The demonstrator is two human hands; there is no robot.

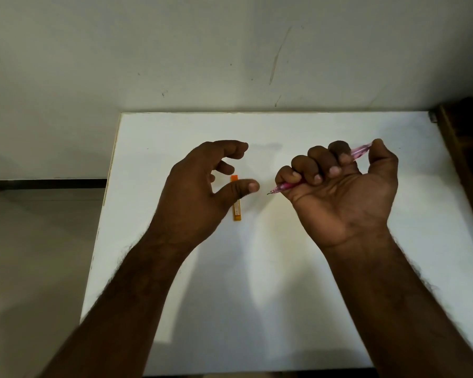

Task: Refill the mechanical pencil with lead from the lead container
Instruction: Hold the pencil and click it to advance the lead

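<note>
right hand [336,186] fisted round pink mechanical pencil [284,186], left hand [202,184] loose and empty over orange lead container [237,207] lying on white table [284,268]; refill apparently not started

Left grip [202,181] loose; right grip [339,184] apparently fisted.

The lead container [237,207] lies on the desk [284,268], partly under the left hand [200,186]; the mechanical pencil [283,186] is right of it, in the right hand [339,186].
</note>
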